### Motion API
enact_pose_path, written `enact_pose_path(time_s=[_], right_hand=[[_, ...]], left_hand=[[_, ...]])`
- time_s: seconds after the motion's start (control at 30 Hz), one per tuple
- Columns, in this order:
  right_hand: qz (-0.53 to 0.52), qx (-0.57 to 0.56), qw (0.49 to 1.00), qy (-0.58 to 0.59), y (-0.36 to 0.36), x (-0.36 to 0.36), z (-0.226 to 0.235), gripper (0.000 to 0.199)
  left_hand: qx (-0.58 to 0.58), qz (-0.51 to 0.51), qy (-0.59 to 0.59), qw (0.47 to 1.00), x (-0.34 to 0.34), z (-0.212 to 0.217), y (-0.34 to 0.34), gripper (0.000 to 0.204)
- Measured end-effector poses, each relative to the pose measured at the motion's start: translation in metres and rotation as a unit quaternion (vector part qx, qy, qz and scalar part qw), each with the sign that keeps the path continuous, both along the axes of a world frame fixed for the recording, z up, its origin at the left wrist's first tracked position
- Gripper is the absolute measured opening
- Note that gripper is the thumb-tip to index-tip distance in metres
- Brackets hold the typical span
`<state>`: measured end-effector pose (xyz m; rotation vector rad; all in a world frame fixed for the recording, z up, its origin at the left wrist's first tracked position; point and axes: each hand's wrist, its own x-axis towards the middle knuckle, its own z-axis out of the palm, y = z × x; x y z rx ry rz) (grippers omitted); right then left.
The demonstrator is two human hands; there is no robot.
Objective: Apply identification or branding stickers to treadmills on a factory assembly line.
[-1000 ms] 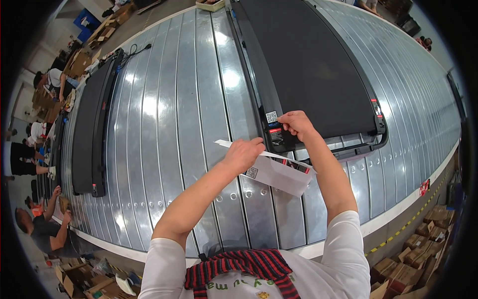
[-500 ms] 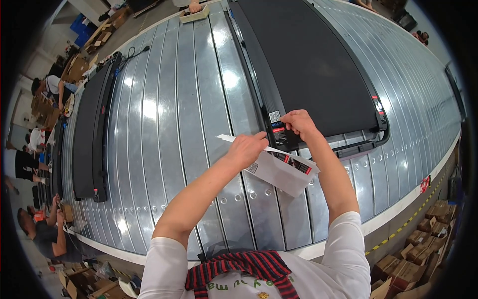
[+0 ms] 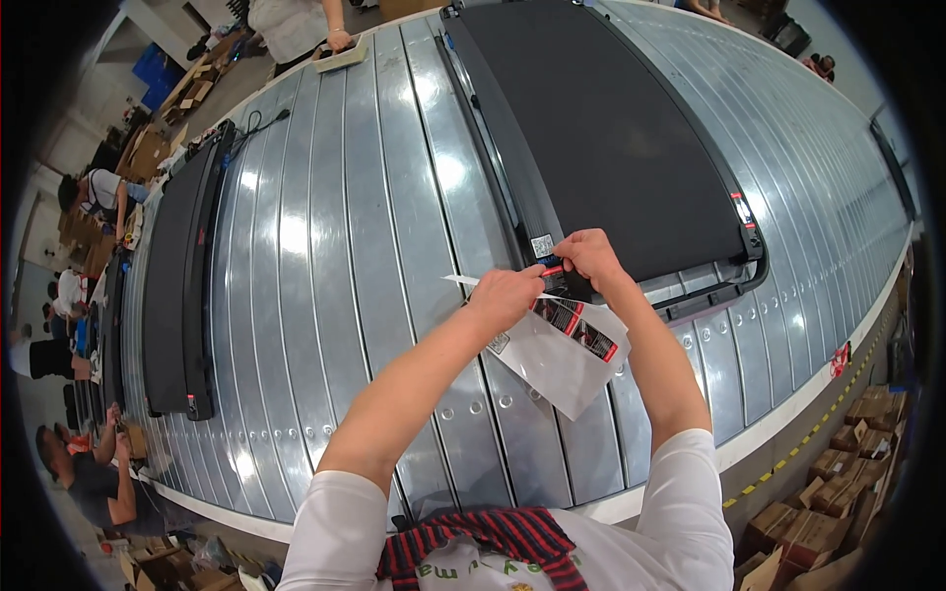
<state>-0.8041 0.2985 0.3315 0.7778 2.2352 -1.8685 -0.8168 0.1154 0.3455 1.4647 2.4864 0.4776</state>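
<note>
A flat black treadmill [image 3: 611, 138] lies on the metal slatted conveyor. On the near end of its left side rail are a white square code sticker [image 3: 541, 245] and, just below, a black-and-red label [image 3: 555, 283]. My left hand [image 3: 505, 298] is closed on white sticker sheets [image 3: 562, 374] that bear more black-and-red labels and hang over the slats. Its forefinger reaches onto the label on the rail. Beside that finger, my right hand [image 3: 593, 261] is pinched at the label's upper right edge. What lies between its fingertips is hidden.
A second black treadmill [image 3: 177, 266] lies to the left, with a black cable [image 3: 261, 123] at its far end. At the far edge, another person's hand [image 3: 340, 40] rests at a pale tray [image 3: 340, 55]. Cardboard boxes [image 3: 818, 492] stand beyond the right edge; people work along the left.
My left hand has moved right and its forefinger now reaches the label. My right hand has dropped slightly. The sheets hang lower. At the far edge, the other person and the tray appear farther left.
</note>
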Motion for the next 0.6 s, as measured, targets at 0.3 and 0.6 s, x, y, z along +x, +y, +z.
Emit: enact_pose_path(time_s=[0.3, 0.6], right_hand=[[0.175, 0.638, 0.74, 0.115, -0.041, 0.015, 0.019, 0.014], [0.176, 0.609, 0.721, 0.279, -0.098, 0.012, 0.0, 0.039]], left_hand=[[-0.009, 0.036, -0.036, 0.999, 0.015, -0.027, -0.044, 0.009], [-0.012, 0.15, -0.129, 0.98, 0.176, 0.025, -0.265, 0.041]])
